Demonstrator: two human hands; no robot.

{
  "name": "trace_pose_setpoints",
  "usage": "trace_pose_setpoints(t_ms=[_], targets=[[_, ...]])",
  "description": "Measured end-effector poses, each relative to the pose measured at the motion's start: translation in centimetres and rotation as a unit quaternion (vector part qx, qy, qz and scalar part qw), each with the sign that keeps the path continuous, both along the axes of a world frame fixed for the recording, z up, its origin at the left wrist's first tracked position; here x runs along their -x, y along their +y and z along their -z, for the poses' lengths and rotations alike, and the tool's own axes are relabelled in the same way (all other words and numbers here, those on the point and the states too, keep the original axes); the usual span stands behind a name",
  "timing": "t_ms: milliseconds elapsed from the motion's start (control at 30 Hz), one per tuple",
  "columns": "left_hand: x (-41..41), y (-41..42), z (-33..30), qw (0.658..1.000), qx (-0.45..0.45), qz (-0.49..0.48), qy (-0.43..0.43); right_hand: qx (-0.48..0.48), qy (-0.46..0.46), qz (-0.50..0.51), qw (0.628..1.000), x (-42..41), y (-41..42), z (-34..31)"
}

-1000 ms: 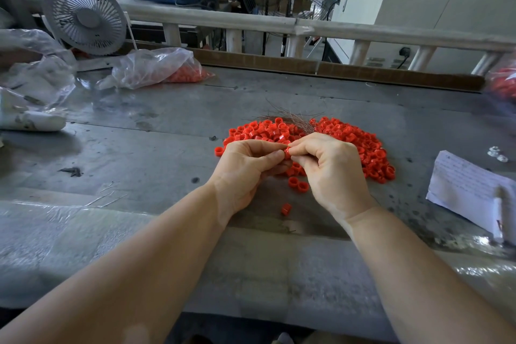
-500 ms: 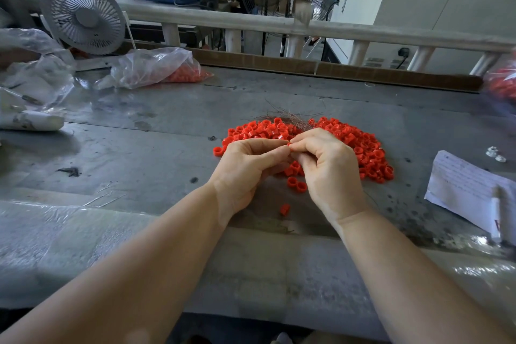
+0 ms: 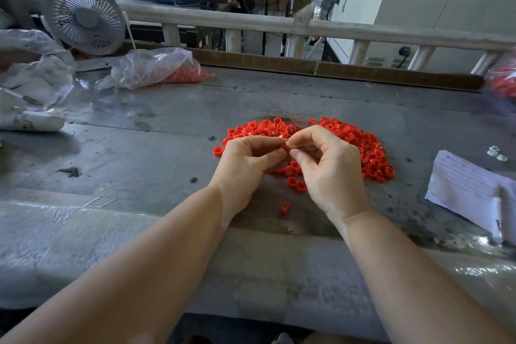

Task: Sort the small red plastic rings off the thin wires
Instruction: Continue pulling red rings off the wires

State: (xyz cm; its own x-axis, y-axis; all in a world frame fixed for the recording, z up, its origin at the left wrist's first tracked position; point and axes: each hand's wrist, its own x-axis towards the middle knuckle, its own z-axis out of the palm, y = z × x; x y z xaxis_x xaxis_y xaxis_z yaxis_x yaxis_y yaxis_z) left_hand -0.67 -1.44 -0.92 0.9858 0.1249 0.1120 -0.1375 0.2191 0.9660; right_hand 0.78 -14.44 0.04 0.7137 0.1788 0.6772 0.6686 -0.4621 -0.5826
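Hands: left hand (image 3: 245, 167) and right hand (image 3: 329, 167) are pinching one ring (image 3: 284, 147) together, fingers curled.
Rings: looking light, stiff, slippery; gripping the rim seems best.
Wires (image 3: 290, 117): lying at 12 o'clock of the pile, springy.

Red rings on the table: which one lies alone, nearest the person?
The single red ring below both hands, apart from the big pile and the pair just above it.

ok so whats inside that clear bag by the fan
Through the clear bag an orange-red heap shows at its right end, seemingly more rings like the pile on the table. The crumpled plastic blurs them, so single pieces cannot be told, and the rest looks empty.
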Motion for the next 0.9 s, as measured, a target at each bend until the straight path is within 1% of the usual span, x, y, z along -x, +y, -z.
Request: trace_pose_setpoints(t_ms=[100, 167, 233, 333, 433, 600, 800, 900], targets=[[0.18, -0.22, -0.01, 0.996, -0.08, -0.017, -0.031, -0.022, 0.023, -0.004, 0.999, -0.08, 0.07, -0.07], [0.25, -0.35, -0.06, 0.992, -0.118, -0.023, -0.049, -0.032, 0.037, -0.007, 0.999, -0.18, 0.06, -0.13], [0.3, -0.41, -0.13, 0.991, -0.123, -0.025, -0.054, -0.039, 0.056, -0.01, 0.998, -0.31, 0.05, -0.07], [0.27, -0.44, -0.17, 0.989, -0.131, -0.042, -0.062, -0.055, 0.114, -0.02, 0.992, -0.49, -0.11, -0.02], [0.16, -0.47, -0.05, 0.978, -0.183, -0.057, -0.078, -0.078, 0.155, -0.051, 0.984, -0.56, -0.23, -0.13], [0.25, -0.47, 0.19, 0.958, -0.252, -0.084, -0.107, -0.149, 0.206, -0.095, 0.963, -0.34, -0.32, -0.35], [0.46, -0.53, 0.16, 0.943, -0.29, -0.097, -0.129, -0.175, 0.237, -0.105, 0.95, -0.22, -0.19, -0.51], [0.55, -0.57, 0.07, 0.935, -0.308, -0.101, -0.146, -0.174, 0.242, -0.102, 0.949, -0.25, -0.23, -0.43]])
